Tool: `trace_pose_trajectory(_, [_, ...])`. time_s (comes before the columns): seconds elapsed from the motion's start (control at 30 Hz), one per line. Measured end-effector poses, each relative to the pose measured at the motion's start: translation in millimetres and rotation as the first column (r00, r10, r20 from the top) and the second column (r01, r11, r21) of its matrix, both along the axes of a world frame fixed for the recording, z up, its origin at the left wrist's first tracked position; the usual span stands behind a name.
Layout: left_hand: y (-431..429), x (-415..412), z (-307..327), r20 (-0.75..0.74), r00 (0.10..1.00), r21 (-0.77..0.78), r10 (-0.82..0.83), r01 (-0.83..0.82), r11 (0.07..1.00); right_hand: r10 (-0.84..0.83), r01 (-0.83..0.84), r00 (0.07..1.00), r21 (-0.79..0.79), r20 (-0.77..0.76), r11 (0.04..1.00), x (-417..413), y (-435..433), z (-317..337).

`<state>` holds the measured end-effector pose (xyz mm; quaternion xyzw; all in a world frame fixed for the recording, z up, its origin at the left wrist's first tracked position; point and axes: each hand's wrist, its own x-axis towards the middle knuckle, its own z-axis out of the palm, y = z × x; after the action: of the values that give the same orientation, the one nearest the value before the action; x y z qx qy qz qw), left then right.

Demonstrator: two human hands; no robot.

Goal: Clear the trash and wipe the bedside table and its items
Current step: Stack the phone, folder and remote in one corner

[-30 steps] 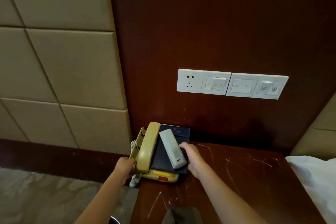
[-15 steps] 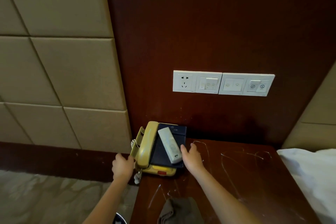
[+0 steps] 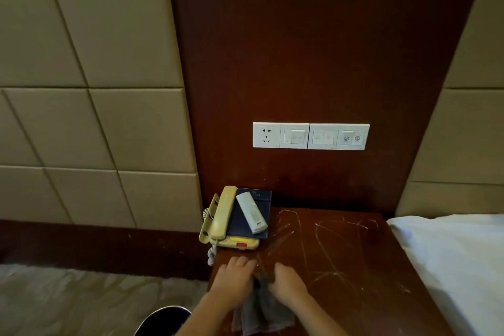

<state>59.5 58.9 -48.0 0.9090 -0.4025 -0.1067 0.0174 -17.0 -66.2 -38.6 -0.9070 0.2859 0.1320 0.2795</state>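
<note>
A dark wooden bedside table (image 3: pixel 354 267) shows pale streaks across its top, so the wiping looks unfinished; no trash is visible on it. A yellow telephone (image 3: pixel 218 222) sits at the back left corner, with a dark folder (image 3: pixel 241 224) and a white remote (image 3: pixel 252 213) stacked on it. At the near edge, 2 hands meet on a grey cloth (image 3: pixel 261 311): the left hand (image 3: pixel 234 278) and right hand (image 3: pixel 289 281) each curl their fingers into its bunched top.

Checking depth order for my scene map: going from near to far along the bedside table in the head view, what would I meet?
grey cloth, held by left hand and right hand → yellow telephone carrying the remote → white switch panel on the wall
</note>
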Motion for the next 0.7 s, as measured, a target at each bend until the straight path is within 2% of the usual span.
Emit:
trace_pose_trajectory(0.13, [-4, -12, 32, -0.151, 0.987, -0.127, 0.051, -0.071, 0.989, 0.002, -0.043, 0.966, 0.155, 0.257, 0.987, -17, 6, 39])
trace_pose_trajectory(0.2, [-9, -14, 52, -0.224, 0.974, -0.217, 0.017, -0.067, 0.974, 0.043, -0.092, 0.946, 0.14, 0.323, 0.986, -26, 6, 61])
trace_pose_trajectory(0.27, [-16, -13, 68, -0.285, 0.959, -0.286, -0.011, -0.074, 0.955, 0.075, -0.12, 0.933, 0.109, 0.351, 0.987, -24, 6, 75])
trace_pose_trajectory(0.4, [-17, -53, 102, -0.318, 0.948, -0.381, -0.003, -0.125, 0.916, 0.043, -0.05, 0.906, 0.007, 0.42, 0.999, -66, 2, 100])
trace_pose_trajectory(0.53, [-17, -85, 116, -0.27, 0.963, -0.485, -0.009, -0.129, 0.865, 0.02, -0.044, 0.896, 0.043, 0.443, 0.998, -99, 0, 111])
trace_pose_trajectory(0.63, [-19, -105, 122, -0.288, 0.957, -0.512, -0.033, -0.125, 0.85, -0.007, -0.015, 0.907, 0.048, 0.422, 0.999, -117, -5, 111])
trace_pose_trajectory(0.7, [-19, -111, 122, -0.318, 0.947, -0.494, -0.04, -0.129, 0.86, -0.037, -0.005, 0.918, 0.105, 0.394, 0.994, -130, -10, 112])
